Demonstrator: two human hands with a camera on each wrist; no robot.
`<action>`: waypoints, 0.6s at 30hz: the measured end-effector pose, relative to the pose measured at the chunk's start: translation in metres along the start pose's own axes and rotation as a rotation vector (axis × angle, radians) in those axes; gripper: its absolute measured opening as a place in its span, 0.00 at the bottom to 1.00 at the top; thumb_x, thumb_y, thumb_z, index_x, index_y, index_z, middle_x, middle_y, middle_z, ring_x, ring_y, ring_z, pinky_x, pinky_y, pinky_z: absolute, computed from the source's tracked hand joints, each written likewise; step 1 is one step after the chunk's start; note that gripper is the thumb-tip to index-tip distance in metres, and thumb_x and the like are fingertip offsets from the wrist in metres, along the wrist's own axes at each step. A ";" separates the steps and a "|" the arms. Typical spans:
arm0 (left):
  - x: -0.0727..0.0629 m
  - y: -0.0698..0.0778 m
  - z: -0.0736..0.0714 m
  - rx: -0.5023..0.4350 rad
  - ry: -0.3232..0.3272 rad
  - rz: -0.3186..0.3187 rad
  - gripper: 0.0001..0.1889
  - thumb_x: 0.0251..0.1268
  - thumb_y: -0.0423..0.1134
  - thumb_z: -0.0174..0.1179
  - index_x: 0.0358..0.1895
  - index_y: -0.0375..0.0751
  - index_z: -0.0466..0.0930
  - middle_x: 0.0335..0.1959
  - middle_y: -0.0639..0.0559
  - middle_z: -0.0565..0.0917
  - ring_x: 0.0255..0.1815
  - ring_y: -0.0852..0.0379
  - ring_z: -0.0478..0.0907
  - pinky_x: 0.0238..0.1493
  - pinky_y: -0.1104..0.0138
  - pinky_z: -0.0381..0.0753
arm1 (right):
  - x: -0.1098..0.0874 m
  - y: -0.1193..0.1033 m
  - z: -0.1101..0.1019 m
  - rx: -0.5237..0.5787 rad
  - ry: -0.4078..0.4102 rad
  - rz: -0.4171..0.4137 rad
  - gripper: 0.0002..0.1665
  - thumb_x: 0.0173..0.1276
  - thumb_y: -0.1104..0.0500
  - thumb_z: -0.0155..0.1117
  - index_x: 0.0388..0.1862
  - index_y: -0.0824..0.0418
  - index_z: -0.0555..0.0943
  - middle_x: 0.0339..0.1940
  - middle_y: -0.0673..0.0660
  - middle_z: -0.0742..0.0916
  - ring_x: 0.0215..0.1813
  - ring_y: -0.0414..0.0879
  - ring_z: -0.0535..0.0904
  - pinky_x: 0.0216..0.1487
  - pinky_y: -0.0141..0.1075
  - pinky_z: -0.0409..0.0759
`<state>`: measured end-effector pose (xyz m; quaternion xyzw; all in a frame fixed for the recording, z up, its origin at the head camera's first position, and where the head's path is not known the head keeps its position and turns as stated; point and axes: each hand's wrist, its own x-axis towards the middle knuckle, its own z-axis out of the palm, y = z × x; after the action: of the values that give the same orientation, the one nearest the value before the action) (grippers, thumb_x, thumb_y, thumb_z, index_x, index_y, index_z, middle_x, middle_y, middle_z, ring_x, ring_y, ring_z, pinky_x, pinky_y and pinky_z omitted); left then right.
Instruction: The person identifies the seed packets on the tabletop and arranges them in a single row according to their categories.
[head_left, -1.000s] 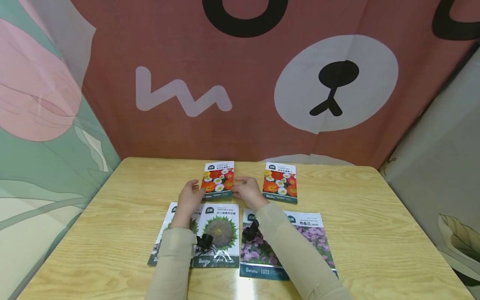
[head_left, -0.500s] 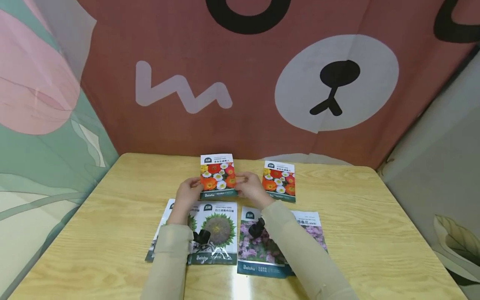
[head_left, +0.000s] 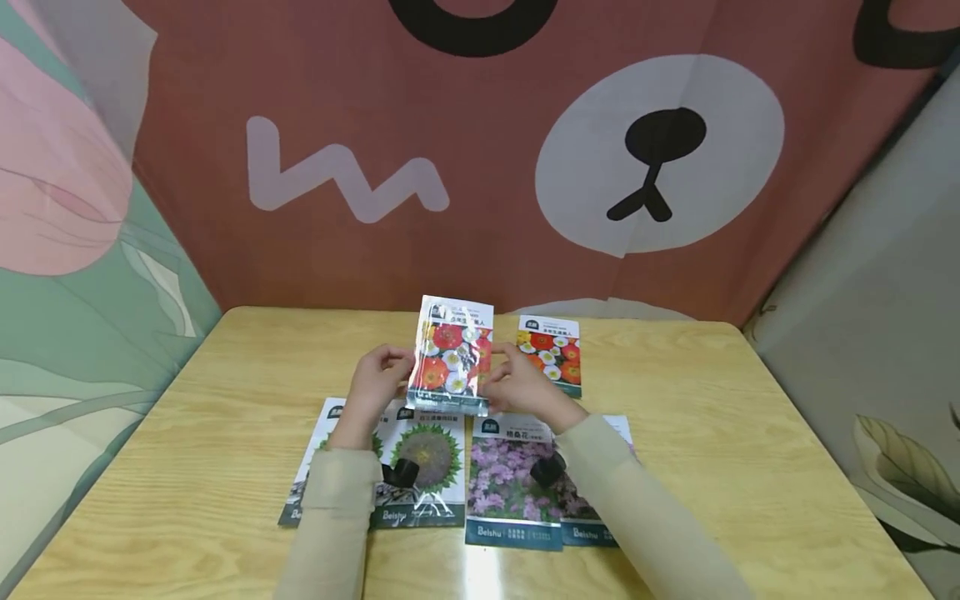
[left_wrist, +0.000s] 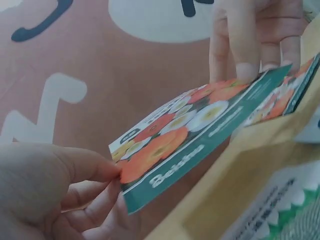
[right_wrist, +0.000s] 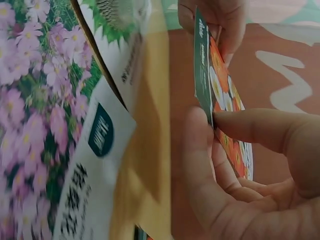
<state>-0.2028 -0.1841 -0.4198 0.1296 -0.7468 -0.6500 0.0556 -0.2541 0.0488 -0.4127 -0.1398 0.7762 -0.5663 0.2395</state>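
A seed packet [head_left: 450, 358] with red, orange and white poppies is held up off the table, tilted and catching the light. My left hand [head_left: 375, 387] pinches its left edge between thumb and fingers. Opposite, my right hand [head_left: 528, 387] pinches the right edge, as the right wrist view also shows with the thumb and fingers gripping the packet [right_wrist: 225, 85]. A matching poppy packet [head_left: 551, 337] lies just behind the right hand, partly covered by it. Below the hands lie a sunflower packet [head_left: 427, 458] and a purple-flower packet [head_left: 506, 475].
A second sunflower packet [head_left: 318, 450] lies under the left forearm, overlapped by its neighbour. Another purple-flower packet [head_left: 588, 532] is mostly hidden by the right sleeve [head_left: 637, 492]. Behind the wooden table [head_left: 750, 467] hangs a reddish-brown cloth [head_left: 337, 267] with a bear face.
The held poppy packet has risen from the table and come nearer, shifting slightly right and tilting into the light. Both hands moved with it; the packets on the table stayed put.
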 end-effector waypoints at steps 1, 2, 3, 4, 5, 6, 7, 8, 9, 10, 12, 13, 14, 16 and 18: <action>-0.002 0.003 0.001 0.001 -0.012 0.002 0.12 0.76 0.33 0.55 0.52 0.26 0.78 0.37 0.44 0.80 0.35 0.59 0.79 0.32 0.72 0.83 | -0.004 -0.001 -0.003 -0.001 0.001 -0.004 0.45 0.67 0.69 0.67 0.79 0.61 0.57 0.41 0.63 0.83 0.27 0.50 0.83 0.38 0.50 0.88; -0.003 0.005 0.002 0.000 -0.025 0.009 0.12 0.75 0.33 0.55 0.52 0.26 0.78 0.37 0.44 0.80 0.36 0.57 0.79 0.33 0.72 0.83 | -0.007 -0.002 -0.006 0.004 0.004 -0.003 0.45 0.67 0.69 0.67 0.79 0.60 0.57 0.41 0.63 0.83 0.28 0.50 0.83 0.39 0.51 0.88; -0.005 0.008 0.003 0.000 -0.036 0.014 0.12 0.75 0.33 0.56 0.51 0.26 0.78 0.37 0.44 0.80 0.36 0.57 0.79 0.33 0.71 0.84 | -0.010 -0.003 -0.009 0.009 0.005 -0.005 0.45 0.67 0.69 0.67 0.79 0.60 0.57 0.41 0.63 0.83 0.28 0.50 0.83 0.39 0.51 0.88; -0.007 0.010 0.004 0.005 -0.046 0.019 0.12 0.75 0.33 0.56 0.51 0.26 0.78 0.37 0.45 0.80 0.37 0.56 0.79 0.34 0.71 0.85 | -0.013 -0.004 -0.012 0.012 0.004 -0.012 0.45 0.67 0.68 0.66 0.79 0.60 0.57 0.40 0.62 0.84 0.28 0.50 0.83 0.39 0.52 0.88; -0.009 0.012 0.005 0.003 -0.055 0.024 0.12 0.75 0.33 0.56 0.51 0.26 0.79 0.37 0.44 0.80 0.37 0.56 0.79 0.34 0.70 0.85 | -0.016 -0.004 -0.015 0.020 0.004 -0.020 0.45 0.68 0.68 0.66 0.79 0.60 0.57 0.40 0.62 0.84 0.27 0.50 0.83 0.39 0.52 0.88; -0.010 0.013 0.007 -0.002 -0.067 0.029 0.11 0.75 0.33 0.56 0.51 0.26 0.79 0.37 0.44 0.80 0.37 0.56 0.80 0.34 0.69 0.86 | -0.019 -0.004 -0.017 0.031 0.004 -0.028 0.44 0.68 0.67 0.66 0.78 0.61 0.57 0.39 0.62 0.84 0.27 0.49 0.83 0.40 0.52 0.88; -0.012 0.014 0.009 -0.006 -0.079 0.034 0.11 0.75 0.32 0.57 0.51 0.26 0.79 0.37 0.44 0.80 0.37 0.55 0.80 0.35 0.67 0.86 | -0.022 -0.004 -0.021 0.047 0.007 -0.038 0.43 0.69 0.67 0.65 0.78 0.63 0.57 0.38 0.61 0.84 0.27 0.49 0.83 0.40 0.53 0.88; -0.013 0.016 0.011 -0.006 -0.091 0.039 0.11 0.75 0.33 0.57 0.51 0.26 0.79 0.38 0.44 0.80 0.37 0.55 0.80 0.35 0.66 0.87 | -0.025 -0.004 -0.024 0.066 0.013 -0.050 0.41 0.69 0.67 0.65 0.77 0.65 0.57 0.37 0.61 0.84 0.28 0.48 0.83 0.41 0.53 0.88; -0.015 0.017 0.013 -0.001 -0.104 0.042 0.11 0.75 0.33 0.57 0.51 0.26 0.79 0.38 0.43 0.80 0.37 0.55 0.80 0.35 0.65 0.87 | -0.028 -0.004 -0.027 0.081 0.022 -0.060 0.40 0.71 0.67 0.64 0.76 0.66 0.58 0.37 0.60 0.83 0.29 0.48 0.84 0.42 0.53 0.88; -0.016 0.018 0.015 0.008 -0.120 0.048 0.11 0.75 0.34 0.57 0.51 0.27 0.79 0.39 0.43 0.80 0.38 0.54 0.81 0.36 0.64 0.87 | -0.031 -0.004 -0.030 0.091 0.036 -0.071 0.37 0.72 0.67 0.63 0.75 0.67 0.59 0.37 0.60 0.83 0.29 0.47 0.83 0.42 0.53 0.88; -0.020 0.021 0.019 0.028 -0.157 0.055 0.11 0.76 0.35 0.57 0.51 0.29 0.80 0.41 0.42 0.80 0.39 0.52 0.82 0.37 0.63 0.87 | -0.038 -0.004 -0.037 0.110 0.069 -0.079 0.31 0.73 0.67 0.61 0.70 0.70 0.63 0.37 0.59 0.82 0.31 0.46 0.83 0.43 0.52 0.88; -0.021 0.022 0.022 0.039 -0.173 0.057 0.11 0.76 0.35 0.57 0.51 0.30 0.80 0.41 0.42 0.80 0.40 0.51 0.82 0.37 0.62 0.88 | -0.041 -0.004 -0.041 0.109 0.084 -0.081 0.27 0.74 0.66 0.60 0.67 0.72 0.65 0.37 0.59 0.82 0.32 0.46 0.83 0.44 0.51 0.88; -0.023 0.023 0.024 0.054 -0.192 0.059 0.11 0.76 0.36 0.57 0.51 0.31 0.80 0.42 0.42 0.80 0.41 0.51 0.83 0.38 0.62 0.88 | -0.045 -0.004 -0.045 0.110 0.098 -0.076 0.23 0.74 0.66 0.60 0.64 0.72 0.68 0.37 0.59 0.82 0.33 0.46 0.83 0.44 0.50 0.88; -0.027 0.026 0.030 0.072 -0.240 0.056 0.10 0.76 0.36 0.57 0.51 0.32 0.79 0.43 0.41 0.80 0.42 0.50 0.83 0.38 0.61 0.88 | -0.053 -0.004 -0.054 0.099 0.116 -0.055 0.17 0.75 0.65 0.60 0.57 0.72 0.72 0.37 0.59 0.83 0.34 0.46 0.83 0.44 0.49 0.88; -0.029 0.027 0.036 0.083 -0.290 0.055 0.09 0.76 0.35 0.56 0.50 0.32 0.78 0.44 0.40 0.80 0.41 0.50 0.84 0.38 0.60 0.88 | -0.062 -0.004 -0.063 0.082 0.116 -0.042 0.15 0.75 0.63 0.61 0.52 0.73 0.74 0.37 0.59 0.84 0.35 0.46 0.84 0.45 0.48 0.88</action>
<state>-0.1870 -0.1388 -0.3958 0.0163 -0.7765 -0.6286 -0.0405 -0.2355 0.1284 -0.3801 -0.1130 0.7618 -0.6097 0.1875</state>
